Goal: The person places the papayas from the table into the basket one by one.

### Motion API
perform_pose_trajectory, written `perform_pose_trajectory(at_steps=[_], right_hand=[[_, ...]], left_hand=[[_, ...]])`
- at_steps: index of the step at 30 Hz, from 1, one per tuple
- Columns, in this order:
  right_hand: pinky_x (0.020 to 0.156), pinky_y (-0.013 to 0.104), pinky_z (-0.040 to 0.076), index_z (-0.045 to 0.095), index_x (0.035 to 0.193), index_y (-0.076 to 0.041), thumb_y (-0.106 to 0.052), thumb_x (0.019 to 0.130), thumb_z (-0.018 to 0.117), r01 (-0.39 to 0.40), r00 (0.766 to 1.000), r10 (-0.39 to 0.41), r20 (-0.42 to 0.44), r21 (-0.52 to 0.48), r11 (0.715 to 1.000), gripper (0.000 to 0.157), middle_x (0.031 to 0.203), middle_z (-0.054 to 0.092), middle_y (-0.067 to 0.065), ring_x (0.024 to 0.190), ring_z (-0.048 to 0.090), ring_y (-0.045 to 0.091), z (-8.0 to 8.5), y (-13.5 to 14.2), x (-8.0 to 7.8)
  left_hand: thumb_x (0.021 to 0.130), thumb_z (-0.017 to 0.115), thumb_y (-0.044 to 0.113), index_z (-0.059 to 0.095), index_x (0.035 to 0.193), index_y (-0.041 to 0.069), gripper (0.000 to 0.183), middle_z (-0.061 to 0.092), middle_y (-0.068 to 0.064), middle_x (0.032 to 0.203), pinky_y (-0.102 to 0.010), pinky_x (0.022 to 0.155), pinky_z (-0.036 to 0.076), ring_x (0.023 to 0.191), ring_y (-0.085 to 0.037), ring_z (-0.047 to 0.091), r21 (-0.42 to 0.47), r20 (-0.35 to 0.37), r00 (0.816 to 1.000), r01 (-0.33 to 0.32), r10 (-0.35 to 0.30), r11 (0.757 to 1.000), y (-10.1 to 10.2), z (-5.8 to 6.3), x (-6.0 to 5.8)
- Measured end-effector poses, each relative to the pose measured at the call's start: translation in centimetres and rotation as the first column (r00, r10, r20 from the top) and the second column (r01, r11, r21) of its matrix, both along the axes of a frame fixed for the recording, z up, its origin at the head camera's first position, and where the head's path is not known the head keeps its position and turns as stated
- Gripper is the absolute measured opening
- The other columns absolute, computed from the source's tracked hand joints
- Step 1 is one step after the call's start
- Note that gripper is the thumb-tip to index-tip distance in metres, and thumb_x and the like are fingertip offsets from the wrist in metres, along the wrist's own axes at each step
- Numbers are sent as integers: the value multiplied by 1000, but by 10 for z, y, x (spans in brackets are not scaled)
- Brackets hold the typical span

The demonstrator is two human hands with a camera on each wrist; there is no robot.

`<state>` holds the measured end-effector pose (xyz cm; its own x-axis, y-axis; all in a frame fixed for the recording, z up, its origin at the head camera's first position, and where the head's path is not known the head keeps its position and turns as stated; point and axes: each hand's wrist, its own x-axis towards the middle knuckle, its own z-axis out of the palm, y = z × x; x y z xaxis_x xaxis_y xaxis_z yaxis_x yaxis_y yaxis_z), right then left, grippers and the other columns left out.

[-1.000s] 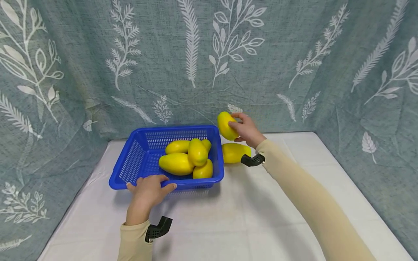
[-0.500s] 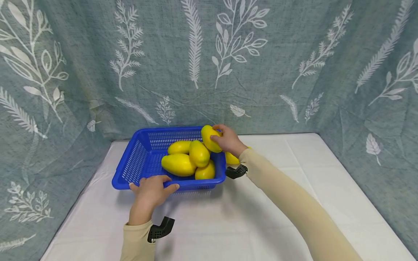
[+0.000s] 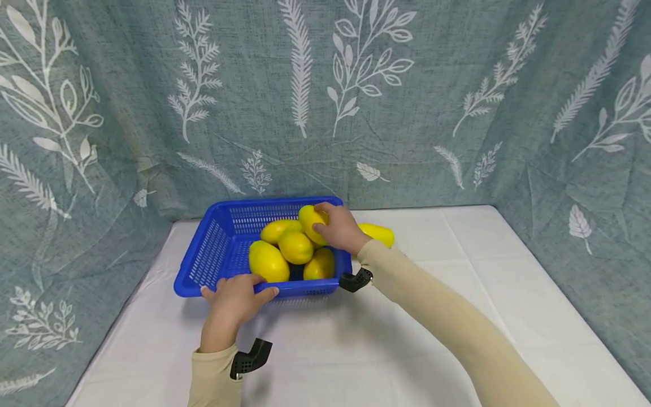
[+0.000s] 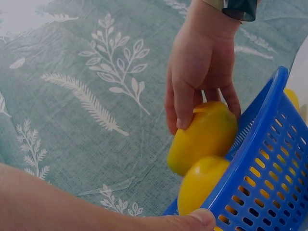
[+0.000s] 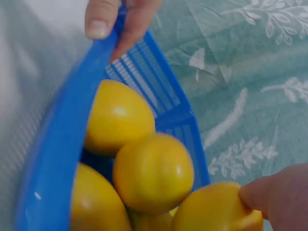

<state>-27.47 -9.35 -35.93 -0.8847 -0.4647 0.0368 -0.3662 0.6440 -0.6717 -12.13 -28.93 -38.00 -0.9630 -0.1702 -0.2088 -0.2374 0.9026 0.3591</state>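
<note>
In the head view a blue plastic basket (image 3: 305, 289) stands on the table with several yellow mangoes inside, bunched toward its right side. My left hand (image 3: 233, 302) grips the front rim; the right wrist view shows its thumb (image 5: 100, 23) outside and fingers inside the wall. Over the basket's right half, my right hand (image 3: 342, 227) holds a mango (image 3: 309, 221) between thumb and fingers. That held mango (image 4: 204, 137) is right at another mango (image 4: 202, 183) in the left wrist view. One mango (image 3: 268, 263) lies just behind my left fingertips.
Another yellow fruit (image 3: 377, 233) lies on the white cloth (image 3: 437, 294) right of the basket, partly hidden by my right hand. A grey-green leaf-patterned curtain (image 3: 325, 158) hangs behind and at both sides of the table.
My right hand has carried its mango leftward and down from beside the basket to over the pile. The mangoes inside have shifted, one rolling toward the front rim. My left hand stays put.
</note>
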Motion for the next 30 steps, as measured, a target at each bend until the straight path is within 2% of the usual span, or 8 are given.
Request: perform_pose_trajectory(at_steps=[5,8,12,19,21,25,30], right_hand=[[108,42,50,51,148,-9,-22,104,58,-13,996,12,89,18,1000,47,151,56,14,131,57,29,-9,-8,8],[109,43,49,50,149,-10,-24,104,58,0,991,-2,134,13,1000,48,153,54,14,133,55,30,-16,-11,10],[118,47,42,50,149,-10,-24,104,58,15,990,-13,141,-9,1000,49,153,53,13,140,51,31,-22,-14,9],[118,48,42,48,150,-8,-30,104,56,29,991,-24,129,-37,999,51,153,53,14,141,51,32,-26,-12,10],[116,48,44,48,150,-7,-32,104,55,41,994,-35,106,-61,997,52,152,53,16,140,51,33,-24,-8,8],[112,50,47,49,148,-7,-34,103,55,95,993,-84,79,-151,984,52,149,53,22,137,53,37,-9,11,0],[111,52,47,46,150,-10,-38,104,53,206,976,-186,118,-195,959,54,152,50,22,138,52,37,5,50,-23]], left_hand=[[97,64,44,65,136,8,53,59,-29,142,-90,106,9,133,-67,38,-8,4,1000,-6,6,1000,2,-1,0],[97,64,45,66,135,9,53,59,-26,142,-89,106,9,133,-66,39,-14,1,1000,-8,8,1000,4,-2,-1],[97,65,45,67,133,10,51,60,-24,142,-89,106,9,132,-65,41,-21,-13,1000,-5,5,1000,6,-2,-1],[96,66,43,68,133,9,50,62,-25,140,-89,106,11,129,-63,45,-25,-19,1000,-4,4,1000,8,-1,0],[96,66,43,68,133,9,50,62,-25,139,-89,106,11,129,-63,45,-23,-18,1000,-6,5,1000,7,-1,0],[96,65,43,69,131,9,49,63,-25,139,-90,106,10,129,-63,45,-14,-21,1000,-8,8,1000,5,-1,1],[97,65,42,69,130,9,47,63,-25,139,-90,105,8,130,-64,44,-9,-22,1000,-13,12,1000,0,-1,0]])
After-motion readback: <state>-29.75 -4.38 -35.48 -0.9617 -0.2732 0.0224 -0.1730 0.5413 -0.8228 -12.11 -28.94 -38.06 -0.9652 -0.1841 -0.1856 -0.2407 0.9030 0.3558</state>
